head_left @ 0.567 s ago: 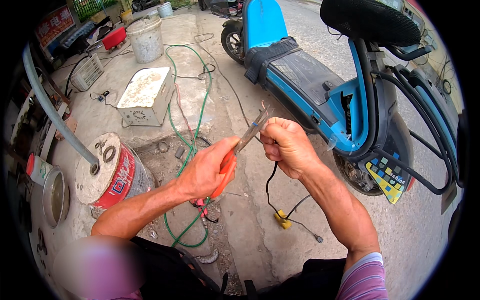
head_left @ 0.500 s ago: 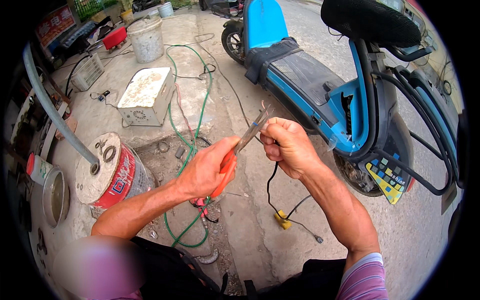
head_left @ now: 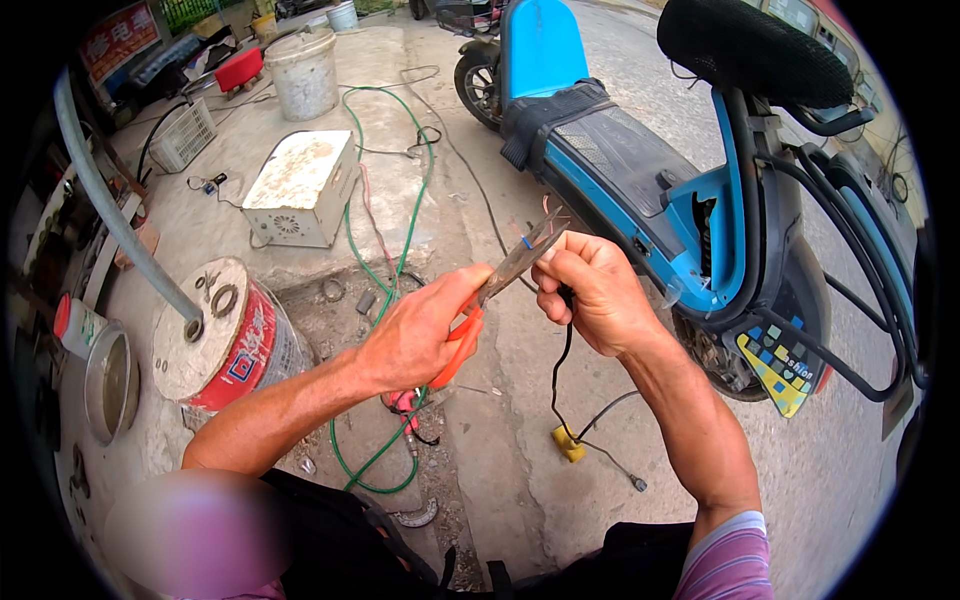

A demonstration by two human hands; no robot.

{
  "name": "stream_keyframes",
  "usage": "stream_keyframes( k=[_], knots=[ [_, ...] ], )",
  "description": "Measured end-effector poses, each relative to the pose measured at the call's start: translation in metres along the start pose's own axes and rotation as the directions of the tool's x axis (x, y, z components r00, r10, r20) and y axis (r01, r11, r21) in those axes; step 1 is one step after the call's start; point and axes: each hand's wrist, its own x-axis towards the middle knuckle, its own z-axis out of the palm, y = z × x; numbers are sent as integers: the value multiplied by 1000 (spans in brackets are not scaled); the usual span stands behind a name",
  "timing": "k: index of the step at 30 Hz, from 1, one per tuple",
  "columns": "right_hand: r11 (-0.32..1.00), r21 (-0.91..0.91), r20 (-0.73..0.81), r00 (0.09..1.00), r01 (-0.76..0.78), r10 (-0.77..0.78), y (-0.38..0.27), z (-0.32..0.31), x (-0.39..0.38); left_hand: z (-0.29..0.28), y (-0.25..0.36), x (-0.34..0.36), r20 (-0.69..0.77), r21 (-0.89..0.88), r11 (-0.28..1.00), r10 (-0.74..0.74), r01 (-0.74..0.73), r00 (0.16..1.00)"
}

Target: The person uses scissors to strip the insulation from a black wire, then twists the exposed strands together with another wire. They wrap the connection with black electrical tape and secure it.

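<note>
My left hand (head_left: 425, 330) grips orange-handled scissors (head_left: 457, 353), whose long grey blades point up and right. Just beside the blades, my right hand (head_left: 590, 295) pinches the end of a dark cable (head_left: 560, 370). Thin blue and copper-coloured wire ends (head_left: 527, 243) show at the blade tips; I cannot tell whether the blades are closed on them. The cable hangs from my right fist down to a yellow object (head_left: 568, 446) on the concrete, where a short lead with a connector (head_left: 637, 482) also lies.
A blue-and-black scooter (head_left: 610, 150) stands at right. At left are a metal box (head_left: 300, 180), red-white drum (head_left: 215, 320), grey pipe (head_left: 130, 230), steel basin (head_left: 110, 385), crate (head_left: 178, 140) and white bucket (head_left: 305, 75). A green hose (head_left: 415, 205) and cords cross the ground.
Both hands and the scissors sit slightly further right, and the scene has shifted a little rightward in the view. Both grips look the same.
</note>
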Motion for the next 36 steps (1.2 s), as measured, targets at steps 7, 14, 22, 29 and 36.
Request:
stream_keyframes(
  k=[7,14,22,29,36],
  knots=[
    [987,143,23,997,-77,74,6,1,1,-3,-1,-1,58,15,1000,0,-1,998],
    [991,121,-84,995,-50,61,8,8,1,2,-3,-3,-7,52,998,21,-20,1000],
    [995,90,-131,990,-42,53,10,10,1,4,-3,-4,-52,93,995,41,-36,998],
    [1000,-22,-199,980,-22,17,10,11,0,7,-5,-4,-79,136,990,50,-39,996],
    [999,39,-163,986,-38,44,10,8,2,6,-2,-3,-82,111,994,26,-17,996]
  ],
)
